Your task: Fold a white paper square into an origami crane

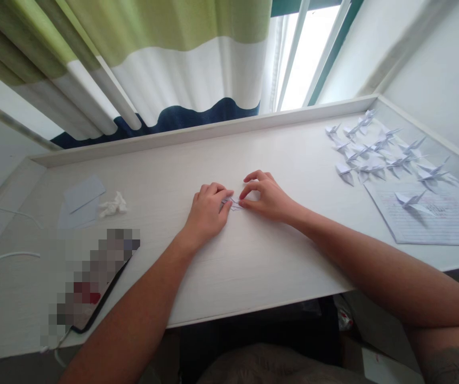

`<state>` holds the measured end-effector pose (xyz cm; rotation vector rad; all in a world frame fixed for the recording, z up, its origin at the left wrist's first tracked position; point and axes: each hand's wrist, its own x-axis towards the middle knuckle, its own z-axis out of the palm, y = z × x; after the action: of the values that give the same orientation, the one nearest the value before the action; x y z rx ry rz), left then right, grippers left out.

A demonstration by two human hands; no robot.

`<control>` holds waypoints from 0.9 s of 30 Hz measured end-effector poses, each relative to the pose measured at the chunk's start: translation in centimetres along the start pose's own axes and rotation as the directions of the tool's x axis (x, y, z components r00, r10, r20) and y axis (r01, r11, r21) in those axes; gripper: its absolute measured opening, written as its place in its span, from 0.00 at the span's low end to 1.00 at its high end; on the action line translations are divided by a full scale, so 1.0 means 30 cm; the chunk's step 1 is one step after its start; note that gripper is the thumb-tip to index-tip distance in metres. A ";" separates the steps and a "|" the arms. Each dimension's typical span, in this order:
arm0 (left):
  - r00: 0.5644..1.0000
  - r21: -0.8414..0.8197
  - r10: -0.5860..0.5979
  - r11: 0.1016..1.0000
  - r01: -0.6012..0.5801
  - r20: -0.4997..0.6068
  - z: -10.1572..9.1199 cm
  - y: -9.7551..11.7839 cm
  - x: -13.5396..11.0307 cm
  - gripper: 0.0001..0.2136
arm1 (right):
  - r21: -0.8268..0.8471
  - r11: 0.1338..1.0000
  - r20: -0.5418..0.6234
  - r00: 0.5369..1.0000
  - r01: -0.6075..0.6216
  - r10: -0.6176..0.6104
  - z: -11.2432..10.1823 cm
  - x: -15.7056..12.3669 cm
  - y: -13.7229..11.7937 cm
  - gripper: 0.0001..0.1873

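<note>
A small piece of folded white paper (235, 204) lies at the middle of the white desk (197, 282), between my two hands. My left hand (212, 209) holds its left side, thumb and forefinger closed on it. On the other side, my right hand (264, 196) pinches the paper's right end between thumb and forefinger, its other fingers curled loosely above. Part of the paper is hidden under the fingers, so its full shape cannot be made out.
Several folded paper cranes (373, 149) stand at the back right, one on a lined notebook (445, 226). At left are paper sheets (81, 194), a crumpled tissue (113, 205) and a blurred-out phone-like device (105, 290) with a white cable (9, 256). A raised rim (213, 128) borders the back.
</note>
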<state>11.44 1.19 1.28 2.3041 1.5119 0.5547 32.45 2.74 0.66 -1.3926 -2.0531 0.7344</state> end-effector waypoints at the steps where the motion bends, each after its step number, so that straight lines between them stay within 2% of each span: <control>1: 1.000 -0.012 0.009 1.000 -0.009 0.002 0.000 -0.003 0.001 0.13 | -0.012 1.000 0.016 1.000 0.003 -0.003 -0.001 -0.001 -0.004 0.02; 5: 1.000 -0.104 0.012 0.995 -0.009 0.028 -0.006 -0.011 0.002 0.08 | -0.026 0.999 0.038 0.999 0.021 -0.020 -0.005 -0.001 -0.006 0.03; 11: 0.995 -0.319 -0.083 0.943 0.096 0.054 -0.013 -0.020 -0.001 0.06 | 0.001 0.998 0.060 0.996 0.059 -0.059 -0.028 0.008 0.003 0.08; 13: 0.995 -0.424 -0.085 0.900 0.100 0.055 -0.010 -0.026 0.001 0.07 | 0.025 0.995 0.090 0.991 0.094 -0.096 -0.040 0.009 0.000 0.07; 18: 0.996 -0.681 -0.083 0.729 0.071 0.015 -0.004 -0.031 0.010 0.12 | 0.076 0.985 0.148 0.975 0.157 -0.167 -0.054 0.006 -0.005 0.09; 21: 0.996 -0.749 -0.091 0.660 0.058 -0.003 -0.007 -0.022 0.014 0.14 | 0.090 0.986 0.140 0.978 0.142 -0.153 -0.054 0.005 -0.007 0.08; 24: 0.994 -0.793 -0.103 0.604 0.084 0.027 -0.011 -0.015 0.014 0.18 | 0.112 0.989 0.149 0.982 0.098 -0.114 -0.055 0.007 -0.008 0.10; 27: 0.991 -0.794 -0.115 0.595 0.124 0.068 -0.014 -0.015 0.012 0.20 | 0.129 0.989 0.174 0.981 0.067 -0.089 -0.055 0.013 -0.002 0.14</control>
<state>11.01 1.73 1.47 1.4711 1.0544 0.9461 33.43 3.30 1.91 -1.2090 -2.1455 0.9655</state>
